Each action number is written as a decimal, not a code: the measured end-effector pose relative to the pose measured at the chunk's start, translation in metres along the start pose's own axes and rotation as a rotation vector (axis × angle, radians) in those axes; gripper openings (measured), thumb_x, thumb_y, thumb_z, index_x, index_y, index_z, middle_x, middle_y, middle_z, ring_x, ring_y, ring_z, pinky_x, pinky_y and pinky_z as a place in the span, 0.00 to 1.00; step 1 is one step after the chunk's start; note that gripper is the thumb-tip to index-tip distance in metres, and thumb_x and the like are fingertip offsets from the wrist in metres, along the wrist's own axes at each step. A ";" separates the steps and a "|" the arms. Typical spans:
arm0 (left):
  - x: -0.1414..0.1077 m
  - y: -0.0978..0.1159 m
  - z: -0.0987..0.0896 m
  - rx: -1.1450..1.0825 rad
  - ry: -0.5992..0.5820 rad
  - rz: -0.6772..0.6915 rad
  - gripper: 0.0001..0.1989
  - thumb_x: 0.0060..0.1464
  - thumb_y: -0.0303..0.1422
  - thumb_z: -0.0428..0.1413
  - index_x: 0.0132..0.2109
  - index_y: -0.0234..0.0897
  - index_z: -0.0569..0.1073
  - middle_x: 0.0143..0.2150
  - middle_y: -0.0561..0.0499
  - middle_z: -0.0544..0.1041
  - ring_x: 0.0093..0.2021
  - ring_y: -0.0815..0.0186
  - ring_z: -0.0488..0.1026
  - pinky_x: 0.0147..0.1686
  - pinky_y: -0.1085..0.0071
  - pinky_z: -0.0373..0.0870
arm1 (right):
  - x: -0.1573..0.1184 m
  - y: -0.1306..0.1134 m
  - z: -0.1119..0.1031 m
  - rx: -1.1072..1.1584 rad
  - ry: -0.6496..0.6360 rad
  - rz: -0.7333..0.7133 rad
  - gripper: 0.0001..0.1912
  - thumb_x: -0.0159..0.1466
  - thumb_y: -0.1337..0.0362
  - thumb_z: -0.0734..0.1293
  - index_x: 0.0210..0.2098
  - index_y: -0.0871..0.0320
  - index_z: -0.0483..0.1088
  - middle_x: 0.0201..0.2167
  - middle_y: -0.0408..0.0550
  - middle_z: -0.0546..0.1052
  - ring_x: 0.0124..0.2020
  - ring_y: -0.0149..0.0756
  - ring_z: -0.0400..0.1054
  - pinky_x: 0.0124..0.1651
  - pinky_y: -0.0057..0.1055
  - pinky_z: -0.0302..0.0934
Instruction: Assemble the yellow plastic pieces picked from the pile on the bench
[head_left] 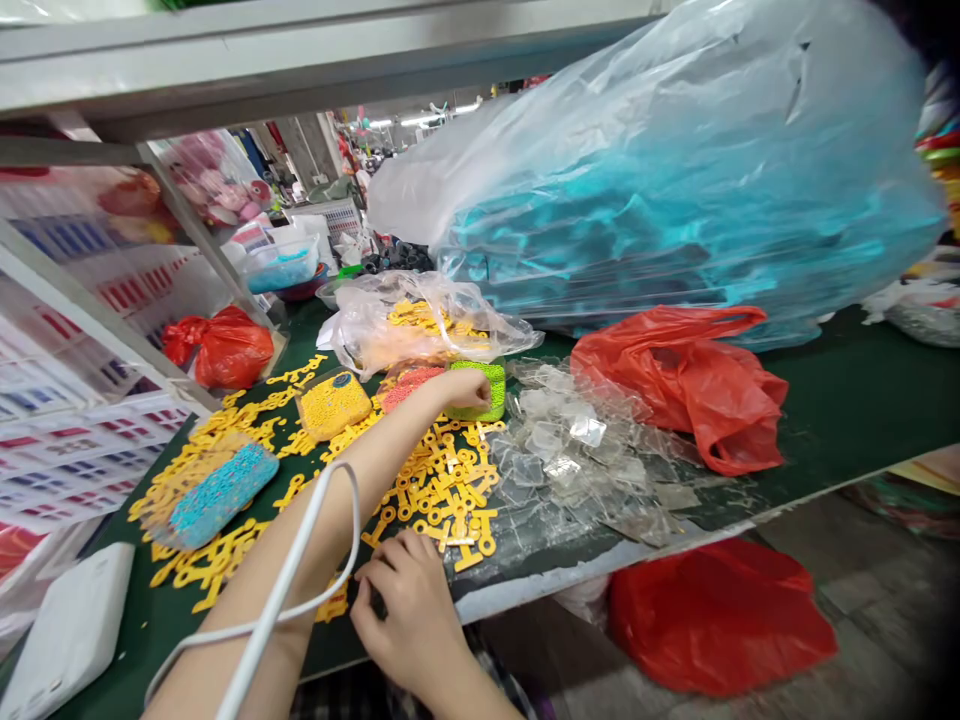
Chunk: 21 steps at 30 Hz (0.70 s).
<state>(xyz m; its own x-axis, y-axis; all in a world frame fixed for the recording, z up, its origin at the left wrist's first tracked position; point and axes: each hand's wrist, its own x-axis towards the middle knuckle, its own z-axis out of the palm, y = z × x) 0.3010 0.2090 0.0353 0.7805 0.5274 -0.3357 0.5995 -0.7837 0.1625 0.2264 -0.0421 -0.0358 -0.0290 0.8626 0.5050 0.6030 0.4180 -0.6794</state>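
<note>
Across the green work table (847, 400) lies a heap of flat yellow plastic pieces (442, 490) with small rings at their ends. My left hand (465, 388) reaches far over the heap, its fingers against a green beaded block (484, 395), and a pink beaded block (405, 388) lies just under the palm. My right hand (405, 620) sits near the table's front edge, fingers curled at the yellow pieces, and the fingertips are partly hidden. A yellow beaded block (334, 405) and a turquoise beaded block (214, 495) rest on the heap to the left.
A clear bag of yellow pieces (420, 320) lies behind the blocks, with clear plastic sleeves (562, 450) to the right. A large bag of turquoise goods (675, 180) and a red bag (675, 385) share the table. A metal shelf crosses overhead.
</note>
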 end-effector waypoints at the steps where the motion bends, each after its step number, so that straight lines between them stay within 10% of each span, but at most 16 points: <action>1: -0.001 -0.001 0.000 -0.005 0.006 -0.004 0.10 0.49 0.28 0.55 0.37 0.35 0.80 0.35 0.52 0.80 0.31 0.69 0.70 0.32 0.78 0.64 | 0.000 0.000 0.000 0.007 0.000 -0.001 0.05 0.56 0.72 0.66 0.28 0.55 0.70 0.30 0.44 0.72 0.36 0.37 0.64 0.39 0.35 0.58; 21: -0.012 0.006 -0.001 -0.164 0.162 -0.043 0.08 0.47 0.31 0.62 0.36 0.33 0.82 0.34 0.48 0.81 0.32 0.63 0.74 0.37 0.71 0.67 | -0.002 -0.002 0.001 -0.008 -0.046 -0.009 0.07 0.56 0.75 0.65 0.27 0.56 0.69 0.30 0.45 0.72 0.37 0.38 0.63 0.38 0.35 0.58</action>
<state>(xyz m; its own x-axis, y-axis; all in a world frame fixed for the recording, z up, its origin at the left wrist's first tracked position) 0.2955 0.1983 0.0414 0.7638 0.6155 -0.1946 0.6435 -0.7023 0.3045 0.2242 -0.0442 -0.0363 -0.0709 0.8713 0.4857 0.6091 0.4234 -0.6706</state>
